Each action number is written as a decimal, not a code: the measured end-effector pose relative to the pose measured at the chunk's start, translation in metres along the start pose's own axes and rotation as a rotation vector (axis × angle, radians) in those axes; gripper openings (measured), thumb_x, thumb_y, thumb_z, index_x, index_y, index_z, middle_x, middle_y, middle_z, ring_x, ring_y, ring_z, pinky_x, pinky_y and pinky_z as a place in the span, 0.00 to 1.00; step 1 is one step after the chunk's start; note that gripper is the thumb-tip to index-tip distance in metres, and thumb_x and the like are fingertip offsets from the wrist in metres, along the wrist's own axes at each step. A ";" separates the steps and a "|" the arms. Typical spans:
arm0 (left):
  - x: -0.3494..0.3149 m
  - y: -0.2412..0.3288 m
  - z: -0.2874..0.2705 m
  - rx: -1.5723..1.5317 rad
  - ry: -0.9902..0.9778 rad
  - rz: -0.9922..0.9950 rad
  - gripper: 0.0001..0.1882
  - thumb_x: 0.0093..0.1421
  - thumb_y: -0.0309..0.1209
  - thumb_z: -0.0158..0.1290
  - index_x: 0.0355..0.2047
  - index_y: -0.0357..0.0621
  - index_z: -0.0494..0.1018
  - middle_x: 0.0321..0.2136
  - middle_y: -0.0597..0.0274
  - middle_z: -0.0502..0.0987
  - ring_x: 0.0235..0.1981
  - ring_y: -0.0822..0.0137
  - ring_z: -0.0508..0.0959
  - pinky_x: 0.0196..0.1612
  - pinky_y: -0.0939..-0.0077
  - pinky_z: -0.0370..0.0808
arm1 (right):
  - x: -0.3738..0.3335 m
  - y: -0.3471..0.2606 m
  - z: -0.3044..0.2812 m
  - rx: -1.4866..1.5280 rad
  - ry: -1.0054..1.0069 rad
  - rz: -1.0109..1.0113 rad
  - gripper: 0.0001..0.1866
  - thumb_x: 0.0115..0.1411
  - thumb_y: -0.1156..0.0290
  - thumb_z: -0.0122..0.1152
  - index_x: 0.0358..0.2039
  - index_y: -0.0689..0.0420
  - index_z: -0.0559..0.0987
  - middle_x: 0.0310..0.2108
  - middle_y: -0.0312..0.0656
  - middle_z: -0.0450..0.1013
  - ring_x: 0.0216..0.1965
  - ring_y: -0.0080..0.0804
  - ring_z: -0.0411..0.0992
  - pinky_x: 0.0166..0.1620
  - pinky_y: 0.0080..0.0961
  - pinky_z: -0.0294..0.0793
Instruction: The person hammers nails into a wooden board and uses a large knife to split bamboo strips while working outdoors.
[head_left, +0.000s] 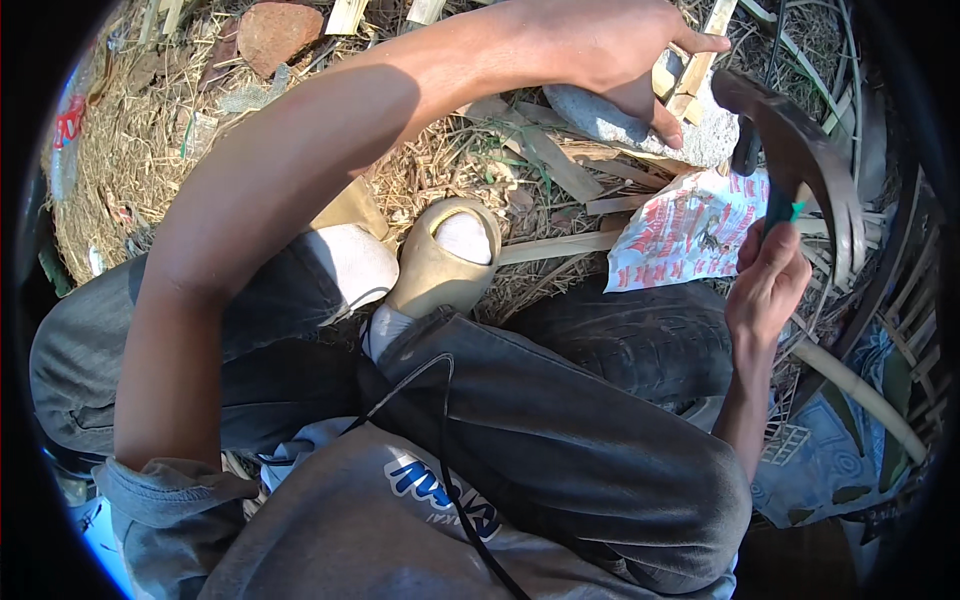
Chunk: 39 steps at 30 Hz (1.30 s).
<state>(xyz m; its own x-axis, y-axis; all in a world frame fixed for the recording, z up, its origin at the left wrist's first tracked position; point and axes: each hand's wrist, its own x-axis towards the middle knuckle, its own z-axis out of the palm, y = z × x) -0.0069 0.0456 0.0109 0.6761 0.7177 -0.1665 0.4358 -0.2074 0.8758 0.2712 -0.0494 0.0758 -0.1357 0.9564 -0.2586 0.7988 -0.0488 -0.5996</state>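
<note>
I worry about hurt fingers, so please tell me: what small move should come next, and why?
Perhaps the left hand should first draw its thumb farther from the strip: the strip lies over the stone, the thumb is close beside its lower end, and the right hand holds a hammer whose head appears nearby.

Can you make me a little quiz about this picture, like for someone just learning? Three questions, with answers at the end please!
1. Name it: what tool is in the right hand?
2. True or false: the left hand is pressing on the white wrapper.
3. Fill in: the printing on the wrapper is mostly ____.

Key
1. A hammer with a dark head.
2. False: the left hand is up at the wooden strip on the grey stone.
3. Red.
</note>
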 end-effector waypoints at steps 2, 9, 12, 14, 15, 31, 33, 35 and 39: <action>0.001 0.002 0.000 0.016 0.003 0.016 0.33 0.55 0.40 0.66 0.60 0.48 0.72 0.34 0.55 0.83 0.25 0.64 0.80 0.27 0.70 0.77 | 0.000 0.012 0.011 -0.012 0.071 0.025 0.41 0.72 0.31 0.31 0.19 0.57 0.64 0.15 0.30 0.59 0.17 0.19 0.53 0.22 0.22 0.49; 0.001 0.001 0.004 0.003 -0.001 -0.004 0.33 0.54 0.41 0.66 0.59 0.48 0.73 0.34 0.55 0.83 0.26 0.63 0.80 0.28 0.69 0.77 | -0.007 0.017 0.004 -0.001 0.077 -0.094 0.42 0.71 0.31 0.33 0.22 0.61 0.69 0.15 0.33 0.59 0.17 0.20 0.56 0.21 0.23 0.50; 0.003 0.001 0.004 0.016 0.007 0.011 0.33 0.54 0.42 0.66 0.59 0.48 0.73 0.34 0.55 0.83 0.26 0.62 0.81 0.29 0.68 0.77 | -0.004 0.024 0.006 -0.055 0.207 -0.091 0.42 0.72 0.32 0.32 0.19 0.60 0.67 0.14 0.32 0.61 0.16 0.19 0.57 0.21 0.23 0.50; -0.002 0.001 0.003 0.020 0.004 0.000 0.33 0.54 0.42 0.67 0.59 0.48 0.73 0.34 0.55 0.83 0.27 0.62 0.81 0.29 0.68 0.77 | -0.010 0.017 -0.003 0.184 0.218 -0.080 0.44 0.68 0.25 0.27 0.17 0.56 0.65 0.13 0.27 0.57 0.16 0.17 0.56 0.22 0.18 0.47; -0.001 0.000 0.004 0.006 0.000 -0.002 0.33 0.53 0.42 0.67 0.59 0.48 0.73 0.34 0.55 0.83 0.27 0.62 0.81 0.29 0.68 0.77 | -0.014 0.021 0.004 0.207 0.197 -0.107 0.44 0.69 0.27 0.27 0.18 0.57 0.65 0.13 0.28 0.58 0.16 0.18 0.56 0.22 0.19 0.47; 0.002 -0.004 0.000 0.012 0.017 0.005 0.33 0.52 0.45 0.67 0.57 0.49 0.74 0.34 0.55 0.83 0.29 0.59 0.81 0.31 0.65 0.78 | -0.010 -0.011 -0.002 0.248 0.151 0.085 0.39 0.71 0.31 0.34 0.24 0.57 0.68 0.16 0.28 0.59 0.17 0.14 0.55 0.21 0.17 0.51; 0.001 -0.004 0.006 0.005 0.010 0.000 0.33 0.52 0.45 0.67 0.57 0.49 0.74 0.35 0.55 0.83 0.29 0.59 0.81 0.31 0.65 0.78 | -0.001 0.001 -0.003 -0.047 -0.031 0.139 0.38 0.73 0.35 0.38 0.23 0.59 0.69 0.15 0.30 0.61 0.18 0.15 0.56 0.22 0.18 0.52; 0.003 -0.005 0.007 0.016 0.017 0.008 0.33 0.52 0.45 0.67 0.57 0.50 0.74 0.35 0.55 0.83 0.29 0.58 0.82 0.32 0.65 0.78 | -0.002 0.006 -0.004 -0.077 0.005 0.048 0.38 0.74 0.38 0.37 0.21 0.60 0.69 0.15 0.31 0.62 0.17 0.16 0.56 0.22 0.19 0.52; 0.003 -0.006 0.001 -0.011 0.028 0.011 0.33 0.51 0.46 0.68 0.57 0.50 0.74 0.35 0.55 0.83 0.30 0.58 0.82 0.32 0.64 0.78 | -0.016 0.014 -0.005 0.072 0.071 -0.070 0.39 0.75 0.37 0.30 0.19 0.59 0.66 0.14 0.33 0.60 0.15 0.19 0.56 0.21 0.24 0.51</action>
<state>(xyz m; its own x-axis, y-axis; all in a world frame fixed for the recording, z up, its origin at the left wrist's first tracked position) -0.0069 0.0479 0.0046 0.6636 0.7340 -0.1445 0.4222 -0.2080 0.8823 0.2873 -0.0638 0.0753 -0.1455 0.9761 -0.1612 0.7447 0.0007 -0.6674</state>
